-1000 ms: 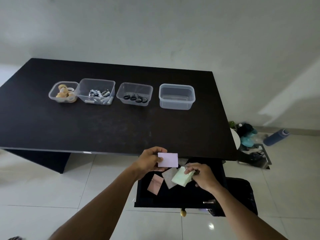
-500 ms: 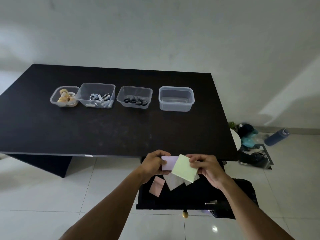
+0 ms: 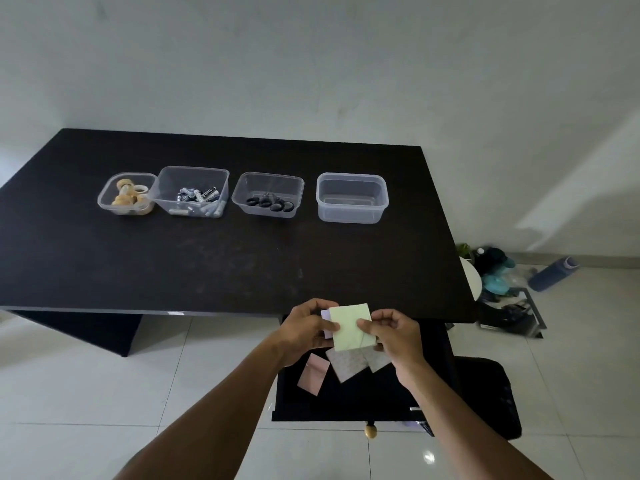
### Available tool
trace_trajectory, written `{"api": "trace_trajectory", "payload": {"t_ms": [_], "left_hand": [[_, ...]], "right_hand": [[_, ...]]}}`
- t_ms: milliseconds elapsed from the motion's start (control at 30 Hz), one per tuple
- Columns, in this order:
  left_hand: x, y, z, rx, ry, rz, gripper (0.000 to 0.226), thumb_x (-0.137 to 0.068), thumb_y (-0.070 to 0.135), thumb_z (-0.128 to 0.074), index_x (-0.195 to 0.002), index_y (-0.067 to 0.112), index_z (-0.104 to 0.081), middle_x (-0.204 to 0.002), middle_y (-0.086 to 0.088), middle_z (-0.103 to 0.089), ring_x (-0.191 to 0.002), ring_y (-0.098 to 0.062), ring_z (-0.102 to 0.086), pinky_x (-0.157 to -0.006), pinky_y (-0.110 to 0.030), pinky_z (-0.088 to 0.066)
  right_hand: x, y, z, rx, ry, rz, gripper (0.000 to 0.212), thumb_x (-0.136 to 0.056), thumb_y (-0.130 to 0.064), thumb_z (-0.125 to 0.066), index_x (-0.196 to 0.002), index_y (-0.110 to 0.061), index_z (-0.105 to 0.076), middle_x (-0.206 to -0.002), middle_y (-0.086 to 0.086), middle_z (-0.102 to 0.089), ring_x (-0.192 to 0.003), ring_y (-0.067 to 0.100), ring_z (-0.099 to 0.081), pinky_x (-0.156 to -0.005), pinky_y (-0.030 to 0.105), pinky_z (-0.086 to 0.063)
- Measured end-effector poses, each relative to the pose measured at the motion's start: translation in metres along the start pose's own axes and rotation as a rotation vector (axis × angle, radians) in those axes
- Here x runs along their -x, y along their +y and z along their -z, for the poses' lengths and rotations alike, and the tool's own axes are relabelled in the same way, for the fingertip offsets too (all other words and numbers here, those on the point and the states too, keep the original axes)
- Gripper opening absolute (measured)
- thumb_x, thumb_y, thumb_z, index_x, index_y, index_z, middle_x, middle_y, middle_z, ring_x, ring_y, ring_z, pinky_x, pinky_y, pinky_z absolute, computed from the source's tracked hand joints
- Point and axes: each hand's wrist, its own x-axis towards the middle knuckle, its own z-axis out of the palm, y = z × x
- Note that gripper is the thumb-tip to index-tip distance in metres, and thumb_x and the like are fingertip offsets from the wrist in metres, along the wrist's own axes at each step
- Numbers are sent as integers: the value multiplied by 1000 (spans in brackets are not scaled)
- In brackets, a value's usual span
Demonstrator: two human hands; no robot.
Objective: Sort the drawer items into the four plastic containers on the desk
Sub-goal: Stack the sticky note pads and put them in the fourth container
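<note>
Currently, both hands are working above the open drawer, just under the near edge of the black desk. L hand is gripping a lilac pad; R hand is pinching a green pad that is overlapping the lilac one. A pink sheet and grey sheets are lying in the drawer. Four clear tubs are sitting in a row toward the desk's far side: tape tub, battery tub, ring tub, end tub. A white wall is backing the desk. A blue bottle is lying on the floor tiles, R of desk.
</note>
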Motion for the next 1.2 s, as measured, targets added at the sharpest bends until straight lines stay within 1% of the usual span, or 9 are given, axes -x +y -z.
{"api": "trace_trajectory", "payload": {"t_ms": [200, 367, 533, 667, 767, 833, 933, 1000, 1200], "left_hand": [[-4, 3, 2, -30, -58, 58, 39, -92, -10, -48, -123, 9, -61, -118, -17, -64, -114, -36, -63, -98, -49, -54], [-3, 2, 0, -23, -76, 56, 42, -93, -10, -40, -125, 7, -60, -121, -20, -64, -111, -33, -64, -92, -44, -55], [-3, 1, 3, -51, -74, 51, 46, -93, -12, -38, -127, 9, -62, -129, -20, -59, -118, -34, -59, -85, -39, -57], [-3, 5, 6, -38, -43, 33, 49, -93, -14, -36, -128, 12, -59, -125, -14, -57, -116, -31, -56, -87, -41, -56], [-5, 6, 11, -32, -24, 10, 50, -91, -16, -37, -123, 16, -59, -119, -12, -56, -112, -31, -55, -95, -47, -52], [-6, 7, 14, -35, -32, 2, 48, -91, -15, -38, -119, 16, -61, -120, -13, -56, -114, -32, -54, -97, -48, -51], [-7, 9, 17, -45, -48, 0, 47, -92, -14, -37, -123, 14, -60, -123, -14, -56, -117, -33, -54, -97, -47, -51], [-8, 9, 19, -43, -49, 1, 47, -93, -14, -38, -124, 14, -60, -123, -13, -57, -118, -32, -54, -97, -46, -52], [-9, 4, 27, -20, -43, 5, 47, -92, -13, -38, -123, 14, -62, -123, -13, -58, -116, -31, -56, -92, -43, -53]], "right_hand": [[1, 0, -1, 22, -41, 23, 34, -68, -13, -91, -95, -7, -70, -81, 7, -73, -62, 8, -69, -49, 24, -51], [2, 2, -2, 58, -85, 24, 35, -72, -18, -89, -103, -19, -72, -97, 4, -68, -86, 22, -72, -55, 36, -59], [0, 6, 0, 83, -133, 57, 25, -79, -22, -84, -102, -19, -73, -94, 7, -70, -79, 18, -71, -53, 35, -58], [-5, 27, 10, 70, -43, 5, 12, -94, -22, -65, -91, -13, -71, -79, 10, -66, -65, 17, -61, -49, 31, -52], [-18, 62, 15, 526, -116, 98, 11, -92, -13, -64, -88, -22, -69, -88, -2, -66, -74, 14, -64, -59, 23, -53], [-24, 78, 14, 884, -265, 185, 25, -89, -16, -68, -111, -28, -68, -118, -9, -64, -90, 12, -66, -76, 23, -55], [-33, 77, 2, 1171, -440, 301, 58, -87, -24, -65, -142, -27, -49, -146, -10, -48, -118, 18, -60, -90, 31, -50], [-39, 72, -9, 1288, -529, 344, 61, -87, -20, -65, -145, -21, -45, -147, -1, -50, -128, 24, -53, -93, 35, -48], [-56, 78, -24, 1565, -635, 331, 67, -85, -3, -62, -146, -18, -37, -136, 10, -56, -110, 32, -63, -80, 42, -56]]}}
